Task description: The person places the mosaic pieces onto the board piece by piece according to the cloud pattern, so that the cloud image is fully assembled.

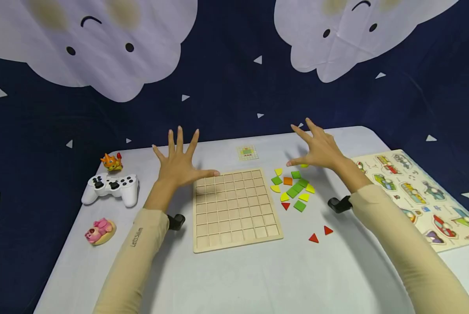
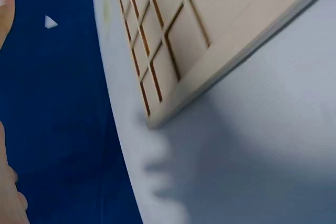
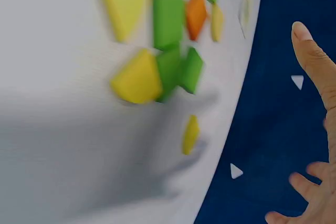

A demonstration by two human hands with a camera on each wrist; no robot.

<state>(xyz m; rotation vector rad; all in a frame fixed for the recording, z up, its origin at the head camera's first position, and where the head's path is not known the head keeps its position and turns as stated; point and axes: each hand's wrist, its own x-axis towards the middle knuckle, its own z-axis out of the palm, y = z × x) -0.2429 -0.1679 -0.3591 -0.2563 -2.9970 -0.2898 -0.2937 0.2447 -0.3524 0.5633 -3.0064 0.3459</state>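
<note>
My left hand is raised with spread fingers over the far left corner of a wooden grid board, holding nothing. The board's square compartments hold no pieces. To the right, my right hand hovers with its fingers apart above the far side of a group of coloured pieces, also holding nothing. Among them are green squares, an orange square, yellow quarter-rounds and red triangles. In the right wrist view a yellow piece lies beside green ones, and my thumb is straight.
A small pattern card lies behind the board. On the left are a white game controller, an orange toy figure and a pink toy bear. A vehicle puzzle board covers the right side. A dark cloth hangs behind.
</note>
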